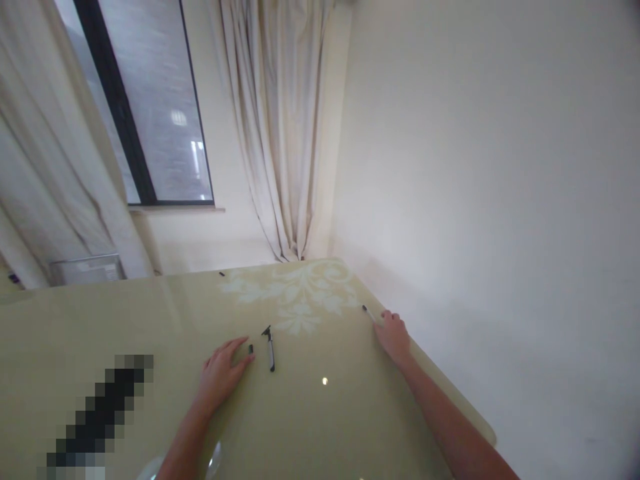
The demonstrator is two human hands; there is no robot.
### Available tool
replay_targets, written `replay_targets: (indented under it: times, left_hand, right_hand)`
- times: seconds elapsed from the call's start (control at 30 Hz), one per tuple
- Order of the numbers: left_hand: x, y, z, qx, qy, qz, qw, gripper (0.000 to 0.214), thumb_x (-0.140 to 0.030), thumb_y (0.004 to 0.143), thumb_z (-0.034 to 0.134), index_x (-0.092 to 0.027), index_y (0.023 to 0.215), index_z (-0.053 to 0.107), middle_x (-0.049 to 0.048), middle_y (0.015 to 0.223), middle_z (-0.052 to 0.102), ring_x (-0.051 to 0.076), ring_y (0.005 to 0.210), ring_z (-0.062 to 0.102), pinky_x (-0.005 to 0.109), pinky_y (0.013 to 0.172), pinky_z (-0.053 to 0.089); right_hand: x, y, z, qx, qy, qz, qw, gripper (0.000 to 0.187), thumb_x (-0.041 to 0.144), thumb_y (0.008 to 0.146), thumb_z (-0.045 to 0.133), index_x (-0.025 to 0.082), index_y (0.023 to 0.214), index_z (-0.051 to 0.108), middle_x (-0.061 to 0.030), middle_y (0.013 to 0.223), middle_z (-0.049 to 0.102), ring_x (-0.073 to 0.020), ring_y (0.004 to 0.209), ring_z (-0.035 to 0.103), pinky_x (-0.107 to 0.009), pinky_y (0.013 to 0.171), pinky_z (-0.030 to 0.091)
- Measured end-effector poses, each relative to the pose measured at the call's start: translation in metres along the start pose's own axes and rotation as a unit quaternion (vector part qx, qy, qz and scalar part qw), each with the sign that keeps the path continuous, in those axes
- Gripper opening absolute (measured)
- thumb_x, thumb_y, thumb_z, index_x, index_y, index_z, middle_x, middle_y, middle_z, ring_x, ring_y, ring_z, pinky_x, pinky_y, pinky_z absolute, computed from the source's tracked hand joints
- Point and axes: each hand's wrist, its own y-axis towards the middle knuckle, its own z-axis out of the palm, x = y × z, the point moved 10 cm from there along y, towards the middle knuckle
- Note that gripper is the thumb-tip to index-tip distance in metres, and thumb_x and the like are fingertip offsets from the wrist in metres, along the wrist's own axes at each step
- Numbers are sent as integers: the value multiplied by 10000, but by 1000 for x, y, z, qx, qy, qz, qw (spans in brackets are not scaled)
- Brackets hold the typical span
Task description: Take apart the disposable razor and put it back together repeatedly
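Observation:
My left hand (pixel 223 371) lies flat on the glossy yellow-green table (pixel 150 320), fingers stretched out and nothing in it. Just off its fingertips sits a small dark cap (pixel 251 349). Beside that lies a grey pen with a black clip (pixel 271 350). My right hand (pixel 394 335) rests at the table's right edge, fingers curled round a thin white pen with a dark tip (pixel 369 313) that points up and left.
A pale floral print (pixel 295 293) marks the table's far corner. A tiny dark piece (pixel 221 274) lies near the far edge. Behind stand a cream curtain (pixel 275 133), a dark-framed window (pixel 145 107) and a plain white wall (pixel 475 167).

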Motion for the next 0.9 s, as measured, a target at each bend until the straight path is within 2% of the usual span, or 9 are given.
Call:
replay_targets:
  times: [0.07,0.13,0.23,0.37,0.43,0.5,0.67,0.8,0.9]
  left_hand:
    - [-17,-6,-9,-39,5,15,999,395,-423,952,524,-208,1190,754,123,1258,766,317,1200,683,420,1024,502]
    - [-38,-16,-12,-57,16,21,998,374,-428,989,451,-219,996,761,114,1082,796,298,1052,719,392,935,516]
    - [-62,-29,3,-14,45,-11,999,445,-517,1019,403,-227,829,682,98,870,773,278,855,726,361,783,495]
    - [-76,-36,20,41,77,-21,996,447,-606,988,456,-229,818,626,92,835,758,289,822,729,346,707,445]
    - [-78,-36,19,42,81,-10,996,422,-584,988,466,-226,825,619,98,852,762,298,850,731,351,716,438]
    - [-78,-36,18,43,88,-4,995,393,-550,990,475,-225,818,614,105,867,766,303,871,733,356,727,436]
    - [-78,-34,20,64,94,-25,993,391,-560,983,480,-237,797,598,93,862,769,298,877,741,350,723,435]
    - [-73,-29,22,65,111,-33,991,361,-494,1002,450,-239,792,596,96,850,765,304,853,741,359,715,440]
    - [-71,-32,21,49,112,-34,992,334,-395,1023,397,-245,795,589,98,863,759,296,833,732,368,722,454]
  right_hand:
    - [2,-2,3,19,20,-12,1000,139,135,935,615,128,1030,716,-174,1035,724,-280,979,684,-320,817,443]
    - [22,-11,8,28,44,-32,998,162,77,923,575,139,973,717,-150,986,734,-251,942,693,-297,798,438]
    - [84,-38,23,47,94,-87,991,180,70,917,573,159,985,714,-126,1026,748,-221,936,697,-277,809,443]
    - [185,-85,57,95,146,-159,972,161,85,881,633,181,981,715,-77,986,757,-202,909,704,-263,811,455]
    - [219,-101,72,110,154,-165,968,171,78,878,630,171,997,710,-107,1016,752,-229,930,705,-286,800,459]
    - [239,-111,82,120,154,-162,967,175,73,882,626,158,1011,707,-139,1031,747,-258,934,708,-313,793,465]
    - [246,-116,86,135,178,-170,960,220,248,884,759,152,1075,708,-143,1033,750,-289,974,712,-339,837,484]
    - [215,-108,84,160,262,-162,938,283,367,890,768,140,1053,720,-103,869,760,-254,848,712,-331,802,494]
    - [186,-105,85,188,374,-145,896,239,384,936,688,148,971,710,-77,804,739,-211,732,689,-298,709,488]
